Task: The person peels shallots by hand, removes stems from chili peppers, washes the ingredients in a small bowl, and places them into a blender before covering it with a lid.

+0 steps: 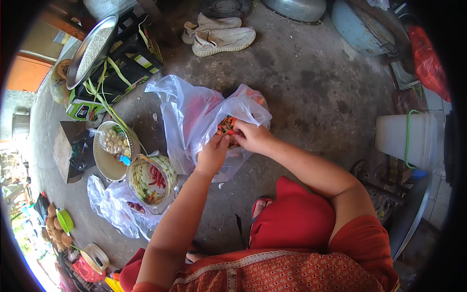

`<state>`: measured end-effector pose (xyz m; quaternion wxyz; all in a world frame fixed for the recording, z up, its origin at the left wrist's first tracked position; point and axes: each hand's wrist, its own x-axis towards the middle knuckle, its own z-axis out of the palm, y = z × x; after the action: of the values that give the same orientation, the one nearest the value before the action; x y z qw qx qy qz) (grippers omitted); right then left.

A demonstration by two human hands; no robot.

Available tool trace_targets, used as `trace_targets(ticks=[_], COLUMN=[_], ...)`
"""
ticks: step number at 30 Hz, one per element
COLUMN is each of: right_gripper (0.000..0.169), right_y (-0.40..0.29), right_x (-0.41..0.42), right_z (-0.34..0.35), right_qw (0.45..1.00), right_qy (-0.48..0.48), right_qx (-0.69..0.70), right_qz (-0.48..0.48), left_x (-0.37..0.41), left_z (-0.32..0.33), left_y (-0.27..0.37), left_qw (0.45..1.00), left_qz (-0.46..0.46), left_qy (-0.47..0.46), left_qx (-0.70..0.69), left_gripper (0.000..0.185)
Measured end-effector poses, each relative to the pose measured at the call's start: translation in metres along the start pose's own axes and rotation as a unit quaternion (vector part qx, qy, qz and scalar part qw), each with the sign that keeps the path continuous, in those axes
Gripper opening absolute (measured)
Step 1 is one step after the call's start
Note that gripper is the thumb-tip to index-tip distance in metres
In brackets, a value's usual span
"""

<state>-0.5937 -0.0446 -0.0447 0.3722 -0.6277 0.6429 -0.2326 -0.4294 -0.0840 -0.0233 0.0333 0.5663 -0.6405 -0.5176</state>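
Observation:
My left hand (213,153) and my right hand (253,135) meet over a translucent plastic bag (233,166) on the concrete floor. Between their fingertips is a small red chili pepper (231,132), which both pinch. Orange, red and green chilies (225,124) show in the bag's mouth; the rest are veiled by plastic. Left of my left hand, a round container (170,189) with a patterned inside holds several long red chilies (157,178). Behind it, an oval basin (105,169) holds a bag of peeled garlic cloves (114,140). Shallots (135,207) lie in another plastic bag (116,210).
Pale sneakers (224,41) lie ahead on the floor (303,109). At the upper left, a metal basin of rice (91,51) rests on a black crate (120,78). A white bucket (397,137) stands right. Coconuts (56,230) and a pot (95,255) are at the lower left.

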Motion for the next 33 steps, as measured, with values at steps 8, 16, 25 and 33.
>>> trace_targets(ticks=[8,16,25,33], right_gripper=[0.025,0.013,0.015,0.018], right_y=[-0.024,-0.01,-0.003,0.005], right_x=[0.001,0.015,0.021,0.031], right_z=[-0.018,-0.014,-0.013,-0.032], right_qw=[0.998,0.978,0.981,0.87], right_qy=[-0.003,-0.073,-0.13,-0.282], right_qx=[-0.029,-0.096,0.107,0.396], right_qz=[-0.05,-0.172,-0.095,0.085], left_x=[-0.001,-0.005,0.0,0.012], left_z=[0.0,-0.006,-0.014,-0.025], left_y=[-0.017,-0.013,-0.021,-0.024], left_qw=[0.99,0.998,0.987,0.949], left_qz=[-0.042,0.058,0.1,0.063], left_qy=[-0.007,-0.019,-0.042,-0.102], left_qx=[-0.138,-0.03,-0.115,-0.291], left_gripper=[0.032,0.029,0.023,0.026])
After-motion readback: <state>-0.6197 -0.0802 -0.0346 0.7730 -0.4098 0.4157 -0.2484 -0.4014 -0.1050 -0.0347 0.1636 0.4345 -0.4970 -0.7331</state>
